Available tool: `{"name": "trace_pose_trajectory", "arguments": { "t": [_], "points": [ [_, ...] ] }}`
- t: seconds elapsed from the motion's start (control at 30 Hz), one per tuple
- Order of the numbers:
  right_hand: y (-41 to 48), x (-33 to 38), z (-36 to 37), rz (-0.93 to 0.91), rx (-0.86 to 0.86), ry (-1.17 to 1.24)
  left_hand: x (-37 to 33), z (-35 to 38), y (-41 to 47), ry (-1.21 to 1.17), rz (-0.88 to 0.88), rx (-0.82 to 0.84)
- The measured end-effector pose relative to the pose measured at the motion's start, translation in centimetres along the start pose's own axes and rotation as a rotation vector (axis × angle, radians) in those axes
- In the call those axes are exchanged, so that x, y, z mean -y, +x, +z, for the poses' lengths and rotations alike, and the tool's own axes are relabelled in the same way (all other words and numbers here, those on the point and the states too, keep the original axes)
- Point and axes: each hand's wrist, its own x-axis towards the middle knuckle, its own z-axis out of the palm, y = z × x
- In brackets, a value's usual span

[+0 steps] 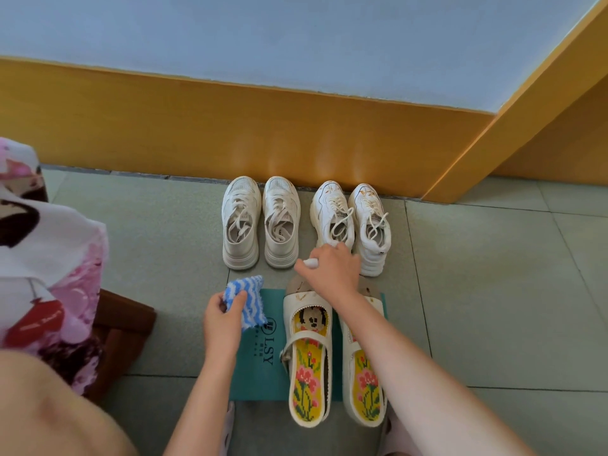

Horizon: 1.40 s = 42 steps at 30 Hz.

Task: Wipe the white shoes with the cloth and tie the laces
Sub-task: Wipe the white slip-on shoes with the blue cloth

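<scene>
Under R hand (330, 273): sneaker (329, 207) heel hidden

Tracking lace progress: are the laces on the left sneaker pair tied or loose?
Loose. On the left sneaker pair, the laces trail into the openings; no bow shows.

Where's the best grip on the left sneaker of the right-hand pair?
Heel collar of that sneaker, from the near side: heel faces the person, opening up, toe toward the wall. Right hand is beside it; left hand holds the cloth.
</scene>
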Motion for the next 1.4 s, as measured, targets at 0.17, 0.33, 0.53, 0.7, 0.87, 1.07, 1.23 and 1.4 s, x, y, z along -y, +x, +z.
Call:
{"name": "trace_pose_trajectory", "arguments": {
  "t": [0.17,0.33,0.53,0.7,0.87,1.07,1.23,1.4],
  "points": [
    [-0.3,-1.0,0.0,0.047,0.053,0.093,0.1,-0.1,0.0,0.010,-0.001,-0.005],
    [-1.3,-2.9,-0.4,0.138,-0.028,0.121,0.2,-0.1,0.0,0.010,-0.009,0.001],
    [-1.7,-4.3,-0.6,0.196,-0.082,0.206,0.1,-0.3,-0.1,-0.018,-0.013,0.001],
    [-2.1,-3.0,-0.1,0.135,-0.087,0.152,0.0,-0.3,-0.2,-0.014,-0.008,-0.005],
    [-1.7,0.5,0.8,-0.030,0.054,-0.016,0.1,-0.5,-0.1,-0.020,-0.021,-0.014],
    [-1.8,0.2,0.6,-0.035,-0.005,-0.055,0.0,-0.7,0.1,-0.029,-0.030,-0.033],
    [-1.9,-1.0,-0.2,0.021,0.023,0.037,0.0,-0.6,-0.1,-0.030,-0.038,-0.035],
    [-1.8,-0.7,-0.1,0.122,0.038,0.340,-0.4,-0.8,-0.4,-0.034,-0.018,-0.080]
  ]
}}
